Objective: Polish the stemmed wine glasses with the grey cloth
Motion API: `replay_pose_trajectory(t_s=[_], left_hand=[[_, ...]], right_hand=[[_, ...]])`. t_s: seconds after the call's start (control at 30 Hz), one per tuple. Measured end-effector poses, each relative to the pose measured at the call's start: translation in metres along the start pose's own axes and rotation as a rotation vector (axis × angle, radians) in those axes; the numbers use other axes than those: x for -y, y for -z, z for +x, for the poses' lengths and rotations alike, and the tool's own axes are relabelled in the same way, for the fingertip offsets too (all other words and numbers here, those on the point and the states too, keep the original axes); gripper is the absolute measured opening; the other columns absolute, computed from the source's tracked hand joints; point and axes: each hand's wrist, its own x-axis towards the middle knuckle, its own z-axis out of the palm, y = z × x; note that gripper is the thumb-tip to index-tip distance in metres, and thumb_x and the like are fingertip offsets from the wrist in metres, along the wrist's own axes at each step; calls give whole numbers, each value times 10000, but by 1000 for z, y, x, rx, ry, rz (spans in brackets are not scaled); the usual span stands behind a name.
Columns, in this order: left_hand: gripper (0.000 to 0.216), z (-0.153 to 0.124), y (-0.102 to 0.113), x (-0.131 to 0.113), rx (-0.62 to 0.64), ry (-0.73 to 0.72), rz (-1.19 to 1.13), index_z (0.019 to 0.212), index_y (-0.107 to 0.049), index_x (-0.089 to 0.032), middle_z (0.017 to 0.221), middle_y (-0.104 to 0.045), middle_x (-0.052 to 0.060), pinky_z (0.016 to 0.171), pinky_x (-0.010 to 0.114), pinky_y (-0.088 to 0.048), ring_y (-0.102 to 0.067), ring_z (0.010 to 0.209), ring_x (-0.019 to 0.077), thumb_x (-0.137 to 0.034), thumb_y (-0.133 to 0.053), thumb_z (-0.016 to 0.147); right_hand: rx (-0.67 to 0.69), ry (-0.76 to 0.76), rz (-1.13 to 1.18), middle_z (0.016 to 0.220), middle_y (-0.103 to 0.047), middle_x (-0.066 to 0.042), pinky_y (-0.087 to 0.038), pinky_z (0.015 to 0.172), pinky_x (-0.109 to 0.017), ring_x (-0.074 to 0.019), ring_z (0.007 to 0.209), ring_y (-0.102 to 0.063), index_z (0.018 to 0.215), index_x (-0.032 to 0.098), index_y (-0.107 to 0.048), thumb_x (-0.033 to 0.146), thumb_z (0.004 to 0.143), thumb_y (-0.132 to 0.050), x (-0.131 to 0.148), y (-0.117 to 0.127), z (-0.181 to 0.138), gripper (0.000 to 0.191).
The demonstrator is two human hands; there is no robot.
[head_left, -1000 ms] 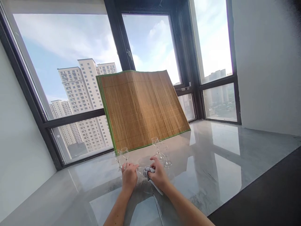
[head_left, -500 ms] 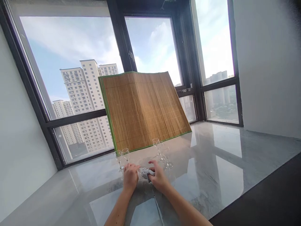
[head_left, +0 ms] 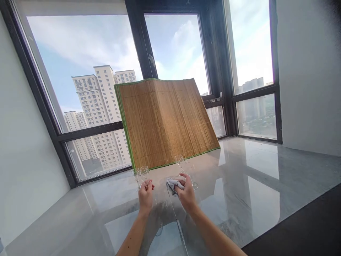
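My left hand [head_left: 145,197] is closed, its fingers pinched at the stem of a clear stemmed wine glass [head_left: 144,171]. The fingers hide the glass's lower part. Just left of it stands another wine glass [head_left: 135,174]. A crumpled grey-white cloth [head_left: 173,185] is gripped in my right hand [head_left: 186,193], thumb and fingers folded over it. Several more clear glasses [head_left: 179,159] stand behind and beside that hand, partly covered by it. Nearer to me a faint glass-like shape [head_left: 159,230] shows on the glossy surface; I cannot tell whether it is a glass or a reflection.
A brown bamboo mat [head_left: 167,122] with green edging leans upright against the dark window frame [head_left: 89,131] behind the glasses. The shiny grey stone sill [head_left: 239,199] reflects the windows and has a seam running towards me. White walls flank both sides.
My hands have separated. The left has left the cloth-wrapped glass between them and moved to the left-hand glasses; the right, with the cloth, has shifted slightly right and away from me.
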Motion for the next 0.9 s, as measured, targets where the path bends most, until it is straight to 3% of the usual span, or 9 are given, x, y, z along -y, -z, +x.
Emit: replay_pose_trajectory(t_s=[0.13, 0.27, 0.4, 0.5, 0.63, 0.73, 0.9], left_hand=[[247, -16, -12, -24, 189, 221, -652, 893, -620, -177, 1004, -730, 119, 925, 352, -506, -675, 1023, 217, -403, -522, 879], [119, -35, -26, -40, 316, 379, -947, 821, -589, -188, 1082, -733, 114, 952, 336, -508, -635, 1155, 211, -299, -631, 837], [205, -42, -31, -41, 307, 325, -855, 806, -562, -179, 1039, -742, 115, 833, 346, -559, -699, 995, 222, -351, -672, 819], [256, -40, -30, -39, 268, 326, -772, 841, -552, -174, 966, -749, 113, 752, 334, -566, -716, 853, 208, -399, -669, 809], [290, -35, -28, -33, 231, 390, -682, 847, -531, -185, 837, -735, 67, 690, 303, -547, -693, 721, 167, -452, -634, 807], [361, -30, -29, -21, 232, 404, -461, 783, -522, -194, 689, -688, 26, 618, 275, -507, -653, 619, 146, -547, -592, 802], [524, -34, -32, -12, 453, 65, -94, 618, -506, -209, 454, -561, 17, 484, 263, -376, -514, 423, 136, -689, -432, 817]], right_hand=[[32, -26, -51, 867, -700, -28, -503, 701, -304, -210, 816, -672, 1186, 216, -396, 223, 700, -624, -7, -2, -3, 537], [133, -179, -91, 704, -660, 23, -439, 555, -257, -177, 631, -613, 1121, 209, -439, 173, 617, -609, -10, -4, -9, 533], [262, -329, -1, 738, -684, 11, -449, 579, -262, -184, 655, -635, 1075, 213, -507, 152, 548, -643, -8, -3, -10, 548], [257, -377, 100, 797, -708, -7, -485, 639, -291, -204, 709, -664, 1081, 224, -544, 172, 558, -673, 1, -1, -10, 541], [164, -311, 196, 841, -723, -35, -508, 673, -310, -220, 745, -679, 1084, 219, -540, 233, 600, -736, 12, 0, -10, 523], [96, -218, 241, 885, -725, -56, -521, 689, -318, -228, 780, -694, 1102, 214, -502, 296, 638, -772, 14, -1, -8, 543], [6, -104, 136, 882, -721, -60, -529, 688, -314, -223, 799, -695, 1085, 214, -467, 319, 658, -764, 4, -1, -2, 530]])
